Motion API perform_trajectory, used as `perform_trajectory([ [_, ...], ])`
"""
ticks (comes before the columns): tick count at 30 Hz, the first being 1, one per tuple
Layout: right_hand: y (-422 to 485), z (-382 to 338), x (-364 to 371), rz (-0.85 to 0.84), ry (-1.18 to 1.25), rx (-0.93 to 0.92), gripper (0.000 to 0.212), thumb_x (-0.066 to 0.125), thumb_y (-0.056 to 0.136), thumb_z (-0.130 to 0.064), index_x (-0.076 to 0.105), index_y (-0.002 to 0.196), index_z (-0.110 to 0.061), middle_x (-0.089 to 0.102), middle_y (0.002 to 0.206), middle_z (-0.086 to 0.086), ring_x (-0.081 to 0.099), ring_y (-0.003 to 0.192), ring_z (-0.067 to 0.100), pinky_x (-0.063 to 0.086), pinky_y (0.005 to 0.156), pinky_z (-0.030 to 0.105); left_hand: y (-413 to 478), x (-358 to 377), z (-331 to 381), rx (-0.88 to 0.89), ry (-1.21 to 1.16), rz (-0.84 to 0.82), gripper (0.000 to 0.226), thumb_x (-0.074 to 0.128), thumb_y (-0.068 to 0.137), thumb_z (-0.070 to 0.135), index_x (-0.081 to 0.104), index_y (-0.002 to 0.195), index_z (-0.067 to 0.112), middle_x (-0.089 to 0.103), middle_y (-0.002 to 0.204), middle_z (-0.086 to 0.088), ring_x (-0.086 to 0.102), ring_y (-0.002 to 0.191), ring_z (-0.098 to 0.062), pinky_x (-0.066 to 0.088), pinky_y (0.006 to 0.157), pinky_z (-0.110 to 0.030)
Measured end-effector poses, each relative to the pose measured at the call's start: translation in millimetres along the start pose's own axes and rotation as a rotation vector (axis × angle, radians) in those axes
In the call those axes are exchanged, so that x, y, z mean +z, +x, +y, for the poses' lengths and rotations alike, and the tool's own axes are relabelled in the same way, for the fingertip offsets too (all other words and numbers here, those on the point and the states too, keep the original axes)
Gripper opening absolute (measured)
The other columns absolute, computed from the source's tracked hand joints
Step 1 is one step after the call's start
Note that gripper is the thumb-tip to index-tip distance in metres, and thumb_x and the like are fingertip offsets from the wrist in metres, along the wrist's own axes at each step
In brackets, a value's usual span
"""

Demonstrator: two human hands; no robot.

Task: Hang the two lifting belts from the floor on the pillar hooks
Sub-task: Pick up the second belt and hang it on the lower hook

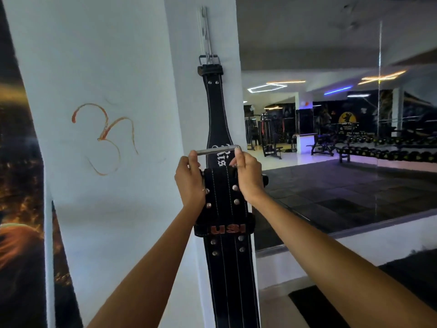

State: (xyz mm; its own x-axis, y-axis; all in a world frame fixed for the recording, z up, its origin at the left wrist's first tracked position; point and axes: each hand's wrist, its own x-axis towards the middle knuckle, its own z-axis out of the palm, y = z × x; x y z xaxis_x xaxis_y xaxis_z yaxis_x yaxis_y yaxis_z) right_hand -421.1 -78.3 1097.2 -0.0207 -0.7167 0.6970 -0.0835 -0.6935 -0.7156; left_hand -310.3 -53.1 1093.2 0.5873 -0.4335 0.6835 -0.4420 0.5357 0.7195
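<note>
pillar (113, 55): white, with an orange painted symbol (104, 138).
hook rail (205, 29): metal, fixed high on the pillar edge.
first belt (216, 110): black leather, buckle hung on the hook.
second belt (227, 245): black, "usi" loop, held upright over the first.
left hand (189, 181): closed on the buckle frame (215, 150).
right hand (247, 174): closed on the frame's other end.

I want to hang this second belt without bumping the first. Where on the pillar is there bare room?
Bare wall lies left of the hung belt, between it and the orange mark. The narrow face by the hook is crowded: the hung belt covers it, with both hands and the held belt below.
</note>
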Motion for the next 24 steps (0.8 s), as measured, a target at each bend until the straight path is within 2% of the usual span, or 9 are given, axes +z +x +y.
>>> perform_trajectory([
  [1, 20.4, 4.0, 1.9, 0.039, -0.043, -0.05, 0.041, 0.031, 0.099, -0.036, 0.051, 0.068, -0.019, 0.049, 0.065, -0.012, 0.048, 0.062, 0.0, 0.038, 0.053, 0.007, 16.0, 14.0, -1.6, 0.034, -0.001, -0.001, 0.038, 0.036, 0.099, 0.037, 0.053, 0.083, 0.007, 0.053, 0.068, 0.006, 0.05, 0.062, -0.009, 0.039, 0.057, -0.025],
  [4, 85.7, 16.5, 3.6, 0.111, -0.103, -0.191, 0.042, 0.03, 0.099, -0.039, 0.043, 0.06, -0.029, 0.047, 0.057, -0.012, 0.046, 0.052, -0.001, 0.038, 0.046, 0.011, 65.9, 57.2, -1.3, 0.134, 0.01, 0.024, 0.037, 0.034, 0.1, 0.036, 0.053, 0.085, 0.007, 0.052, 0.07, 0.006, 0.049, 0.063, -0.008, 0.038, 0.056, -0.02],
  [6, 133.8, 18.7, 1.6, 0.136, -0.16, -0.297, 0.043, 0.03, 0.1, -0.037, 0.037, 0.057, -0.03, 0.042, 0.052, -0.01, 0.041, 0.047, 0.0, 0.033, 0.042, 0.012, 105.1, 84.9, 4.8, 0.22, 0.024, 0.035, 0.037, 0.033, 0.1, 0.036, 0.054, 0.087, 0.008, 0.054, 0.073, 0.005, 0.05, 0.064, -0.008, 0.037, 0.056, -0.019],
  [10, 236.1, 3.8, 0.1, 0.19, -0.205, -0.471, 0.048, 0.029, 0.1, -0.035, 0.031, 0.054, -0.027, 0.034, 0.049, -0.008, 0.033, 0.043, 0.004, 0.026, 0.044, 0.016, 188.6, 129.3, 33.7, 0.37, 0.046, 0.088, 0.04, 0.034, 0.1, 0.035, 0.057, 0.087, 0.005, 0.059, 0.081, -0.005, 0.055, 0.071, -0.019, 0.036, 0.059, -0.027],
  [13, 312.8, -12.4, 13.8, 0.205, -0.186, -0.494, 0.049, 0.028, 0.1, -0.038, 0.033, 0.053, -0.024, 0.036, 0.051, -0.006, 0.036, 0.047, 0.01, 0.033, 0.053, 0.03, 249.5, 155.9, 57.9, 0.445, 0.048, 0.125, 0.04, 0.036, 0.1, 0.034, 0.06, 0.09, 0.004, 0.06, 0.085, -0.005, 0.056, 0.076, -0.022, 0.038, 0.066, -0.03],
  [16, 369.0, -25.6, 30.1, 0.221, -0.157, -0.476, 0.05, 0.027, 0.099, -0.04, 0.045, 0.061, -0.014, 0.049, 0.064, 0.005, 0.049, 0.063, 0.023, 0.043, 0.06, 0.039, 298.8, 173.9, 73.3, 0.471, 0.076, 0.146, 0.043, 0.036, 0.1, 0.032, 0.063, 0.091, 0.0, 0.059, 0.085, -0.005, 0.054, 0.076, -0.02, 0.037, 0.058, -0.026],
  [18, 397.0, -34.0, 36.7, 0.213, -0.153, -0.456, 0.05, 0.027, 0.099, -0.04, 0.046, 0.063, -0.011, 0.052, 0.071, 0.009, 0.05, 0.069, 0.026, 0.04, 0.06, 0.036, 329.7, 182.5, 77.8, 0.453, 0.086, 0.147, 0.044, 0.038, 0.1, 0.032, 0.064, 0.094, -0.003, 0.059, 0.087, -0.006, 0.052, 0.076, -0.02, 0.034, 0.056, -0.027],
  [20, 421.7, -41.6, 41.2, 0.193, -0.154, -0.446, 0.05, 0.028, 0.099, -0.038, 0.044, 0.062, -0.008, 0.051, 0.072, 0.009, 0.05, 0.071, 0.026, 0.035, 0.061, 0.033, 361.4, 190.8, 80.0, 0.414, 0.068, 0.117, 0.04, 0.042, 0.098, 0.031, 0.063, 0.091, -0.002, 0.058, 0.087, -0.01, 0.051, 0.078, -0.023, 0.036, 0.064, -0.028],
  [24, 465.4, -61.9, 52.6, 0.192, -0.133, -0.445, 0.043, 0.03, 0.1, -0.035, 0.056, 0.085, -0.005, 0.052, 0.086, 0.011, 0.048, 0.078, 0.025, 0.036, 0.066, 0.034, 417.5, 204.7, 90.9, 0.407, 0.068, 0.12, 0.036, 0.045, 0.097, 0.03, 0.058, 0.085, -0.001, 0.057, 0.086, -0.015, 0.051, 0.079, -0.027, 0.037, 0.07, -0.034],
])
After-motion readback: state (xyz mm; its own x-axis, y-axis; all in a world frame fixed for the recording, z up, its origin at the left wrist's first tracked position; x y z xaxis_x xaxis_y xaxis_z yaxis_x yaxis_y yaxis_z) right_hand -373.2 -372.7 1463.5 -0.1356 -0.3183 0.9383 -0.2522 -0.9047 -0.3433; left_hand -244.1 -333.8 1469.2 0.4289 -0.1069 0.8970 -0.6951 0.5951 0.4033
